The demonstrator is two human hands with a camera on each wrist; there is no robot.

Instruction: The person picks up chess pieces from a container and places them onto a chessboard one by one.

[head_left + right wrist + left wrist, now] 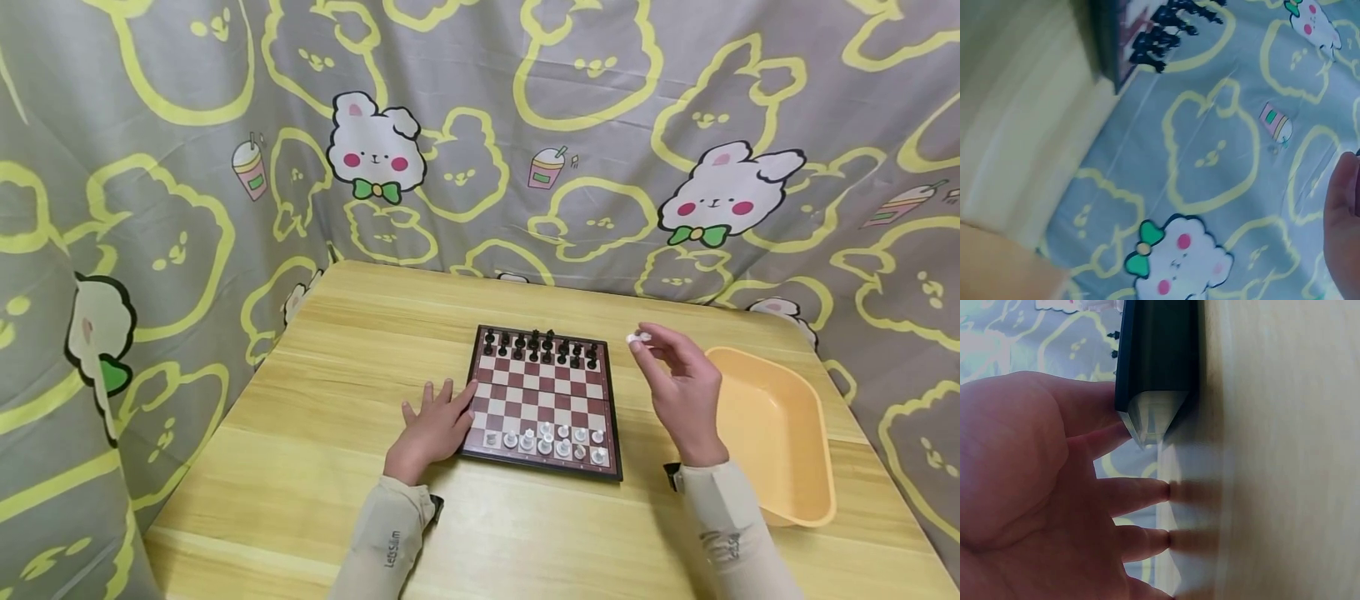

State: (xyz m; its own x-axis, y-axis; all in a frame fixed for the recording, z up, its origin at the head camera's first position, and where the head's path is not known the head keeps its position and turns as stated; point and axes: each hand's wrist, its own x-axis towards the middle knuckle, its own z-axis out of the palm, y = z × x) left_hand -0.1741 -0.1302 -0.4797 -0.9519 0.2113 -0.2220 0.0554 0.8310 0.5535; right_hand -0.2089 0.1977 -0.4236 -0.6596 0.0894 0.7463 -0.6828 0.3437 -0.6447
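A chessboard point(536, 392) is set on the desk point(337, 400), its far side lined with two rows of black pieces point(535, 340) and its near side partly filled with white pieces point(546, 444). A small white chess piece point(636, 338) is pinched between the thumb and fingers of the right hand point(686, 396), which is raised above the desk between the board and a yellow bin point(819, 442); which kind of piece it is, or whether more than one is held, cannot be told. Nothing is gripped by the left hand point(433, 429): its fingers are spread, with the thumb and the finger next to it touched to the board's left edge and other fingertips rested on the desk, as the left wrist view shows. The board is apparently being steadied that way. The step in hand is judged to be the setting out of the white side, well advanced: in the front white row, pieces are seen only toward the right, and the near left corner square seems to be unfilled. For the next move, the piece would need to be carried left over the board, lowered upright onto a vacant square and released without its closely set neighbours being knocked.
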